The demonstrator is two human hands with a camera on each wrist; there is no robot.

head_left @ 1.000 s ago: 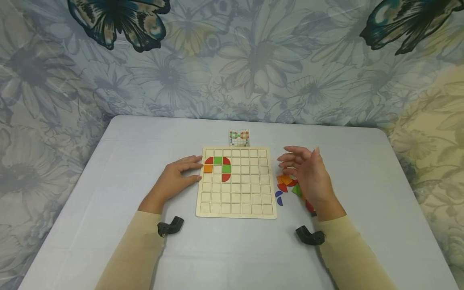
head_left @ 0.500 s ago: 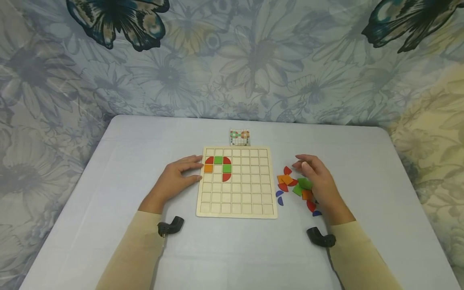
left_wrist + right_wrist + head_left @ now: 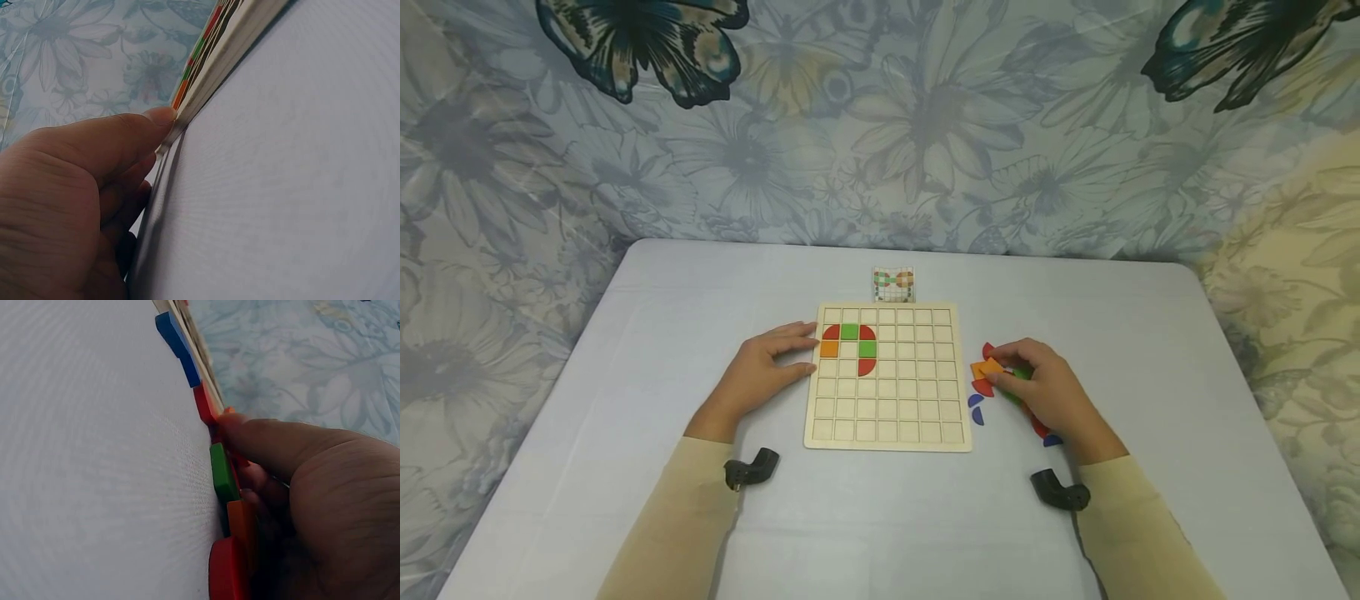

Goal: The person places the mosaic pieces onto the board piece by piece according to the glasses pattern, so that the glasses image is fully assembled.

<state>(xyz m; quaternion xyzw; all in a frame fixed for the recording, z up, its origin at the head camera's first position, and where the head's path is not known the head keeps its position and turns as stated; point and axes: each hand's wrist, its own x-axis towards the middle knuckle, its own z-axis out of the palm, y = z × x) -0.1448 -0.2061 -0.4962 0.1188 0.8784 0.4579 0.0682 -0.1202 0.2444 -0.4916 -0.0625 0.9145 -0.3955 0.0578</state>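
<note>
Six flat red, green and orange pieces (image 3: 849, 332) sit in the upper-left cells of a square pale wooden grid board (image 3: 887, 389) on the white desk (image 3: 895, 517). The person's left hand (image 3: 763, 360) touches the board's left edge, its grip spread apart. The right hand (image 3: 1043, 385) pinches an orange square tile (image 3: 992, 367) between thumb and fingertips, among loose coloured pieces (image 3: 982, 388) just beside the board's right edge.

White bench (image 3: 887, 517) carries a gridded wooden board (image 3: 889, 412), with a small pattern card (image 3: 893, 286) at its far edge. Left hand (image 3: 758, 368) touches the board's left side. Six board pieces (image 3: 849, 332), red, green and orange, fill upper-left cells. Right hand (image 3: 1043, 387) pinches an orange square (image 3: 991, 367) among loose pieces (image 3: 982, 388) right of the board.
</note>
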